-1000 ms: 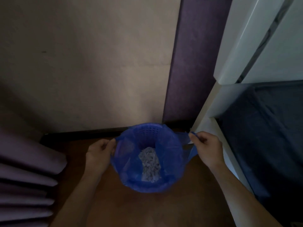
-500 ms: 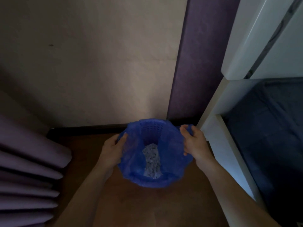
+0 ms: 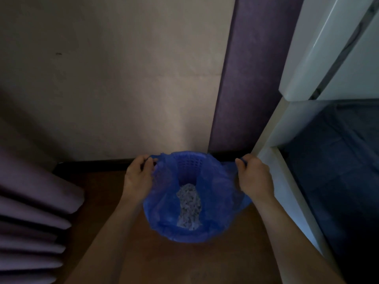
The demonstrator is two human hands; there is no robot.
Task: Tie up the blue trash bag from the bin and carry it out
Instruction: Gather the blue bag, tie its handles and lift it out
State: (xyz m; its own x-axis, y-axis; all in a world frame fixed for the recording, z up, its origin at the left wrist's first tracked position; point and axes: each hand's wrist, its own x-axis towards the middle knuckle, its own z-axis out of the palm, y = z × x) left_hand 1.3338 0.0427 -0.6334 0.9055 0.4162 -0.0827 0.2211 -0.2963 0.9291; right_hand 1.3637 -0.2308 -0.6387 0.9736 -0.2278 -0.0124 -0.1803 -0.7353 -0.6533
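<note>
From the head camera, looking steeply down, a thin translucent blue plastic trash bag lines a round blue perforated plastic bin that stands on a brown wooden floor, close against the foot of a beige wall. Taking the bin as the landmark: a dark purple vertical panel rises just behind and to its right, a white cabinet frame stands just beside it on the right, and folds of purple curtain hang well off to its left. A pale crumpled wad of paper waste lies at the bottom of the bag.

The left hand is closed in a pinch on the bag's edge at the bin's left rim, fingers curled over the plastic. The right hand is likewise curled shut around the bag's edge at the right rim, where the plastic is drawn out into a flap beyond the bin.

The bag sits directly between the two hands and slightly nearer the person than their knuckles, its mouth wide open and stretched along the left-to-right line joining them. Both hands look about equally near it, one on each side. Tying will likely call for lifting both edges and bringing them inward across that line to meet over the middle.
</note>
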